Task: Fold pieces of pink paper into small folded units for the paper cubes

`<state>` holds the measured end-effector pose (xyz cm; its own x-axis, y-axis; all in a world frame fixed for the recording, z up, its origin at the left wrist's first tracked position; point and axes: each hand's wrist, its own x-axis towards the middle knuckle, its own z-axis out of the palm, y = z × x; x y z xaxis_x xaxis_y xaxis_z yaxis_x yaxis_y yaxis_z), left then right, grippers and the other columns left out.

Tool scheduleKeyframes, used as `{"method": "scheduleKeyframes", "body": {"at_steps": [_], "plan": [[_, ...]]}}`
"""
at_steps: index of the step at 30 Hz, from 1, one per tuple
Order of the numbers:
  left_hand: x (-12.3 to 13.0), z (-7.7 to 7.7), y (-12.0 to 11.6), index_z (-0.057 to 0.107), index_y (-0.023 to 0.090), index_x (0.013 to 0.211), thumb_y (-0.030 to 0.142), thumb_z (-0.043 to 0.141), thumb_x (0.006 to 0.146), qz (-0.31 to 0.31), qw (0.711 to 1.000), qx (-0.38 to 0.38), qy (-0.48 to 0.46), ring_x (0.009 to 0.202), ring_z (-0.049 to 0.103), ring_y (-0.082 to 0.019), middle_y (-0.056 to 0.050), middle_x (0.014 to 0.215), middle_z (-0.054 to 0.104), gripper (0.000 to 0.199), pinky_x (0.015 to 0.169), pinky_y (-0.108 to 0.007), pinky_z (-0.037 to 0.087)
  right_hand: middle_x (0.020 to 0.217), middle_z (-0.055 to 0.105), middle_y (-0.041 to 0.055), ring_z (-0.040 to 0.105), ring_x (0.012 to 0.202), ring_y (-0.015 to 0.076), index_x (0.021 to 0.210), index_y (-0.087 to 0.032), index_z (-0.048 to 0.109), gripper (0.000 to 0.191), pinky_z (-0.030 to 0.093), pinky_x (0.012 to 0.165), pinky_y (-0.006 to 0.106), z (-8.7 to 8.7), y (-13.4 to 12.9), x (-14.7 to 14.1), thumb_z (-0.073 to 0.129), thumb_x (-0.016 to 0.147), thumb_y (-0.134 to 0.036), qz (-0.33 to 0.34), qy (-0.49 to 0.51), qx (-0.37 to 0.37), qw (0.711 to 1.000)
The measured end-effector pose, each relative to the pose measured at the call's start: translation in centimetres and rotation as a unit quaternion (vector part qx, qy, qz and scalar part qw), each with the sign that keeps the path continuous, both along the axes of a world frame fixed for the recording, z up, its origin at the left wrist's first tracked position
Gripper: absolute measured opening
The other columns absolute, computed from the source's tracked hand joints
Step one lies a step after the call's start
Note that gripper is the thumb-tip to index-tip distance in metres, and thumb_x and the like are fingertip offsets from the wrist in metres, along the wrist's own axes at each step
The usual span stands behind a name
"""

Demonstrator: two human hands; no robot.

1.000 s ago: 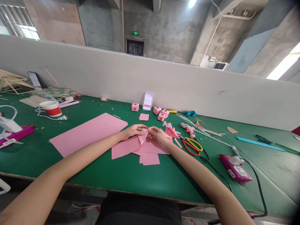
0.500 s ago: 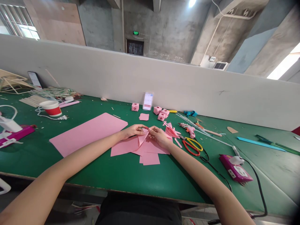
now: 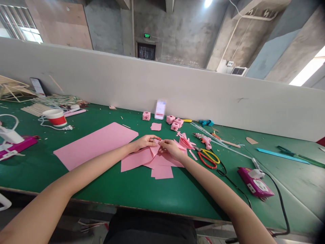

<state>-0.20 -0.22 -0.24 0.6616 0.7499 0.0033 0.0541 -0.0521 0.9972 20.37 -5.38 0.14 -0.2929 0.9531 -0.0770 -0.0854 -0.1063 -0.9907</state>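
Both hands meet at the middle of the table over a sheet of pink paper (image 3: 135, 159), whose upper corner is lifted and bent over. My left hand (image 3: 146, 142) pinches that corner from the left. From the right, my right hand (image 3: 169, 147) grips the same folded edge with thumb and fingers. Beneath lie more pink pieces, including a small pink square (image 3: 164, 171) toward me. Beyond the hands sit a stack of pink squares (image 3: 155, 126), a pink paper cube (image 3: 146, 116) and several more cubes (image 3: 175, 126).
Right of my hands lie paper strips, scissors (image 3: 208, 159), a pink glue gun (image 3: 207, 141) and a magenta power strip (image 3: 256, 183) with a black cord. At left are a large pink sheet (image 3: 93, 144) and a paper cup (image 3: 55, 117). A phone (image 3: 159, 110) leans on the partition.
My right hand has shifted slightly left, closer to the left hand. The lifted paper corner is bent a little more, and the sheet's left edge has moved slightly.
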Motion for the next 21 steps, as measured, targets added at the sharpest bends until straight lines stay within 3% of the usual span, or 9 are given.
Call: {"method": "scheduleKeyframes", "body": {"at_steps": [21], "plan": [[0.16, 0.27, -0.31, 0.068, 0.018, 0.12, 0.036, 0.084, 0.075, -0.001, 1.0, 0.01, 0.005, 0.073, 0.056, -0.016, 0.003, 0.071, 0.059, 0.052, 0.076, -0.03, 0.041, 0.062, 0.07, 0.0044, 0.067, 0.055, 0.0153, 0.074, -0.018, 0.064, 0.03, 0.059, 0.058, 0.028, -0.34, 0.53, 0.32, 0.084, 0.08, -0.038, 0.008, 0.003, -0.006, 1.0]]}}
